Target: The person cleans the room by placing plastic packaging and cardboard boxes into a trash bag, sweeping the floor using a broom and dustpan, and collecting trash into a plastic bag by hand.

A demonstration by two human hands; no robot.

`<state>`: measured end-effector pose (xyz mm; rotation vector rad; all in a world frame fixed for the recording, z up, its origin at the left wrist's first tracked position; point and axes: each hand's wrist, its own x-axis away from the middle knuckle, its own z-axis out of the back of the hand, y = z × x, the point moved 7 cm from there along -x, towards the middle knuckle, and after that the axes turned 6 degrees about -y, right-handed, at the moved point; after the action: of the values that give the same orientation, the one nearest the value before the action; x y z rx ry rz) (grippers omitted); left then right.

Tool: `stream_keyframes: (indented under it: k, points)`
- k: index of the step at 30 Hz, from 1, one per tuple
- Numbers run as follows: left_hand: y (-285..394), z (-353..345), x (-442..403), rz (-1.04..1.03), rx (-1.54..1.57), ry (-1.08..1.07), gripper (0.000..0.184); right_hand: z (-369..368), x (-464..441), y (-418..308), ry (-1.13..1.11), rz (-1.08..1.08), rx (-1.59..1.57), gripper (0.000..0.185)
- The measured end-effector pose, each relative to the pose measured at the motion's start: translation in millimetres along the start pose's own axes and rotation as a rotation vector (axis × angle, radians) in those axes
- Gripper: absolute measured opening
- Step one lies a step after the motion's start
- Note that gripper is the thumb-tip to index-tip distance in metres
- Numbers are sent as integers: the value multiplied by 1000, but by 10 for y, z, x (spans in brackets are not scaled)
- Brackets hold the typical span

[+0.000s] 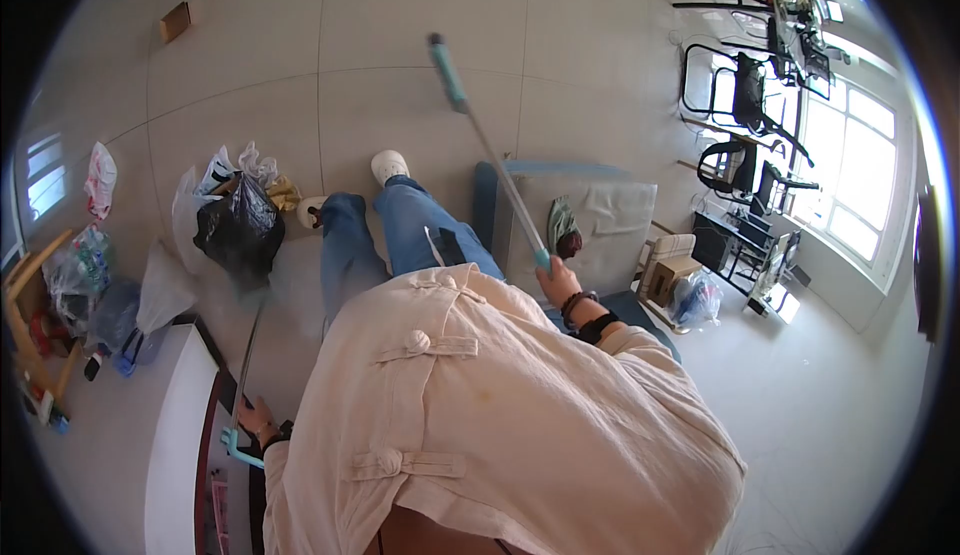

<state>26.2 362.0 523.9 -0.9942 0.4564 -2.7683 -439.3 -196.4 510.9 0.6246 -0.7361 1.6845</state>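
My right hand (562, 283) is closed around the near end of a long pole (500, 170) with a grey shaft. The pole has teal parts at both ends and a dark far tip, and it points forward above the floor. On the left, my left hand (257, 420) is at a second thin rod (250, 355) with a teal angled handle (238, 445). Its fingers seem wrapped round the rod. This rod's far end blurs near a black plastic bag (240, 230), so I cannot make out what is there.
Several plastic bags (165, 290) lie to the left beside a white cabinet (180, 435) and a wooden frame (35, 275). A grey padded seat (600, 215) with a dark green packet (563, 225) stands right. A small brown box (175, 23) lies ahead. Chairs (745, 90) line the window side.
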Motion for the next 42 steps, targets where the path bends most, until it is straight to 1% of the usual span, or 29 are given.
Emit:
stream_keyframes:
  k: [1,3,5,6,7,9,10,11,12,13,15,16,18,19,21,23,24,25,27,29,30,31,33,35,36,37,38,40,42]
  points:
    - [67,-82,-2,-59,19,32,52,65,-60,8,-11,-1,-11,37]
    - [99,-314,-107,-209,74,32,50,140,-308,108,-223,-261,-149,33]
    - [249,-406,-4,-260,213,-63,48,-9,-609,393,-367,-322,-170,28]
    - [385,-380,133,-248,192,-72,47,-76,-696,492,-341,-270,-126,25]
    - [516,-345,243,-235,170,-85,47,-18,-650,375,-419,-252,-57,38]
    - [575,-523,283,-323,300,-43,45,3,-566,112,-470,-151,49,37]
    - [714,-537,353,-313,320,-72,44,-20,-532,-3,-491,-117,67,37]
    - [874,-551,433,-310,342,-100,44,-26,-514,-187,-453,-4,14,36]
    - [977,-639,449,-373,341,-118,43,-18,-507,-375,-413,106,-47,34]
    - [1082,-696,421,-446,337,-128,43,1,-526,-522,-420,134,-51,34]
    - [1327,-666,474,-538,409,-187,38,-44,-509,-589,-571,-9,-260,33]
    - [1399,-633,393,-540,403,-184,38,-72,-520,-549,-573,-9,-267,33]
    - [1435,-710,402,-494,545,-262,33,-30,-436,-230,-588,-206,-703,34]
    - [1429,-722,399,-482,556,-266,33,-5,-435,-46,-592,-205,-687,34]
    - [1407,-715,303,-421,630,-343,37,-25,-438,515,-538,-365,-662,42]
    - [1342,-736,276,-405,660,-315,36,34,-492,1189,-463,-454,-254,50]
    - [1310,-742,304,-413,669,-290,35,80,-542,1527,-394,-536,-193,54]
    - [1268,-747,356,-370,688,-274,35,147,-625,1824,-322,-611,-132,57]
    - [1214,-655,490,-360,616,-185,29,268,-766,2221,-281,-737,60,55]
    - [1113,-653,563,-335,604,-215,25,397,-826,2229,-337,-708,400,47]
    - [1112,-684,581,-327,601,-262,21,310,-905,2812,-161,-880,77,40]
    - [1057,-772,542,-327,606,-268,21,395,-823,2470,-155,-882,82,40]
    - [970,-1027,501,-310,702,-371,15,796,-900,1519,180,-615,192,36]
    - [1030,-1037,471,-329,685,-370,14,506,-1354,1311,69,-294,181,33]
    - [1062,-1022,451,-350,647,-362,12,331,-1502,1088,-99,-169,81,32]
    - [1105,-981,429,-345,672,-367,12,-77,-1870,1424,-194,-267,80,31]
    - [1162,-929,385,-341,706,-346,12,-89,-1622,689,-304,-317,-160,27]
    - [1297,-932,253,-325,771,-327,11,-379,-1701,52,-428,-216,-211,25]
    - [1388,-997,76,-311,990,-313,12,-434,-1583,-813,-425,18,-286,36]
